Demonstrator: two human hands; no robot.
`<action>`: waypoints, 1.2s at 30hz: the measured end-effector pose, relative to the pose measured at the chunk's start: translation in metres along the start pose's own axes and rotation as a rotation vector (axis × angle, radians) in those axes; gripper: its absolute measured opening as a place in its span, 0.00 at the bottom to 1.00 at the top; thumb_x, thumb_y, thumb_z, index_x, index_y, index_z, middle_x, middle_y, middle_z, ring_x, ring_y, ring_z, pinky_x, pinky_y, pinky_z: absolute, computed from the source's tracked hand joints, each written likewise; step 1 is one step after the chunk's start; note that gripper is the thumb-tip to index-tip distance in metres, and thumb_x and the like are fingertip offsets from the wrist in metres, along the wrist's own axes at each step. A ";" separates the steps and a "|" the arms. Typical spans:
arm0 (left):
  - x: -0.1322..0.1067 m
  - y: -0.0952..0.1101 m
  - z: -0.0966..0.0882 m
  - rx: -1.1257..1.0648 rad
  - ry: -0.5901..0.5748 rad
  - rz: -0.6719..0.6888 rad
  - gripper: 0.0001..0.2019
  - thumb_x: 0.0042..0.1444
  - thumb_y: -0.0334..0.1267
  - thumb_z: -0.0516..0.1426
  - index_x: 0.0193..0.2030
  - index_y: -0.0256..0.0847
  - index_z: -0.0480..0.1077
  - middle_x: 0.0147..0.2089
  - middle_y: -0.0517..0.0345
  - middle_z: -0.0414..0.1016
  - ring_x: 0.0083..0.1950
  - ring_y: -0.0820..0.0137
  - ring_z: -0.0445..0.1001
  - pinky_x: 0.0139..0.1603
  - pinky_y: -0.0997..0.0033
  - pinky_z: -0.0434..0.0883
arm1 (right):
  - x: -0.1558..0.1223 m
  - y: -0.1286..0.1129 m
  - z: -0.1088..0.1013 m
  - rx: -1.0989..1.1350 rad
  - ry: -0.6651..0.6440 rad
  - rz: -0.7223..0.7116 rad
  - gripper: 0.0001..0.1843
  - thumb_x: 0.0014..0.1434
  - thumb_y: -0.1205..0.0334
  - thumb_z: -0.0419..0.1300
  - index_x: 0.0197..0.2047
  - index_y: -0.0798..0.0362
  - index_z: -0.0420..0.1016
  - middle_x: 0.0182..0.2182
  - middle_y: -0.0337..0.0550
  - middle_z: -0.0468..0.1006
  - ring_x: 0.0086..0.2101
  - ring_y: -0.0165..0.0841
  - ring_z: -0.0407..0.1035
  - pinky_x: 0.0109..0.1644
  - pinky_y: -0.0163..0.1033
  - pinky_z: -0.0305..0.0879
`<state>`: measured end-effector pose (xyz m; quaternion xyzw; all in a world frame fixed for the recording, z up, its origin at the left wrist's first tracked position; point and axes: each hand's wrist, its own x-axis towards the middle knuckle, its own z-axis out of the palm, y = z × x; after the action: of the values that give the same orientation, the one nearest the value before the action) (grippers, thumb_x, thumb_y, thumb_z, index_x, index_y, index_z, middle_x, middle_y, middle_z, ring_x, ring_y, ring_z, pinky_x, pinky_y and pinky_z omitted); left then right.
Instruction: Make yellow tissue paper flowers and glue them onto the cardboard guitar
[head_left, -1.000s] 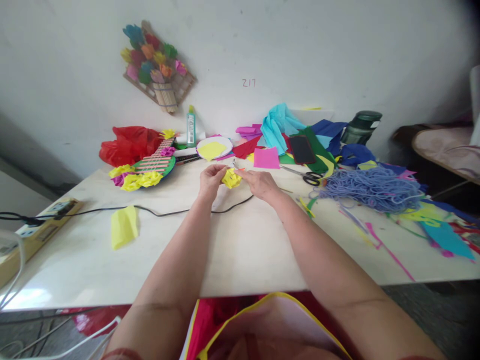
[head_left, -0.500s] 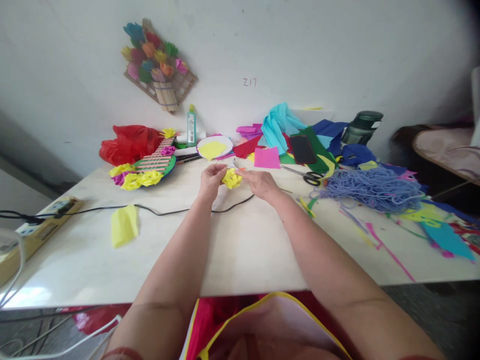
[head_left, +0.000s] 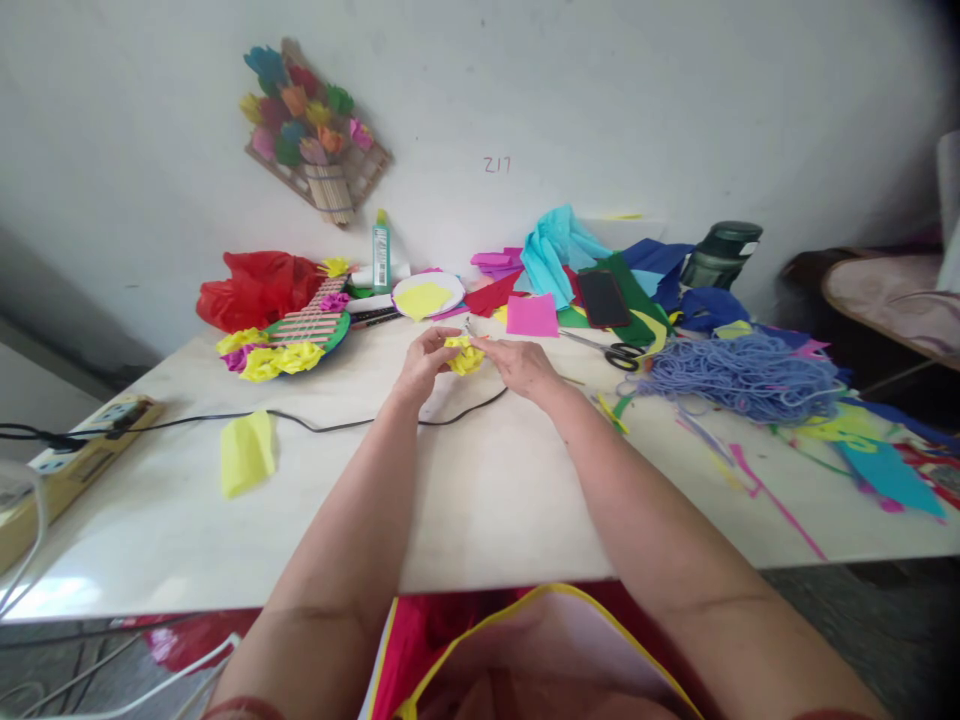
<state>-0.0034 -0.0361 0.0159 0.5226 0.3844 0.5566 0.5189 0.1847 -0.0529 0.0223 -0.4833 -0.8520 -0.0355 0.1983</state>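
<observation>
Both my hands meet over the middle of the white table (head_left: 480,500), far from me. My left hand (head_left: 421,364) is closed, pinching a small crumpled yellow paper flower (head_left: 465,356) from the left. From the right, my right hand (head_left: 521,366) pinches the same yellow flower with thumb and fingertips. Just beneath the hands a black cable (head_left: 315,424) runs across the table.
A yellow paper piece (head_left: 246,452) lies at the left, a power strip (head_left: 75,452) at the left edge. At the back are a decorated paper craft (head_left: 296,340), red bag (head_left: 255,285), glue bottle (head_left: 382,252), plate (head_left: 429,296), phone (head_left: 604,298), scissors (head_left: 611,350) and purple yarn (head_left: 742,375).
My left fingers have shifted slightly on the yellow flower and turned it a little. Nothing else on the table has moved.
</observation>
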 end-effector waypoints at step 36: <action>0.012 -0.017 -0.002 -0.062 0.276 0.216 0.27 0.30 0.36 0.65 0.41 0.43 0.64 0.31 0.62 0.74 0.32 0.69 0.75 0.35 0.70 0.70 | -0.001 -0.008 -0.002 0.027 0.067 0.163 0.19 0.66 0.63 0.48 0.56 0.50 0.73 0.51 0.45 0.80 0.47 0.37 0.74 0.48 0.37 0.64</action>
<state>-0.0015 -0.0217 0.0013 0.4633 0.3765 0.6871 0.4142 0.1791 -0.0590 0.0251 -0.5469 -0.8031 -0.0239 0.2353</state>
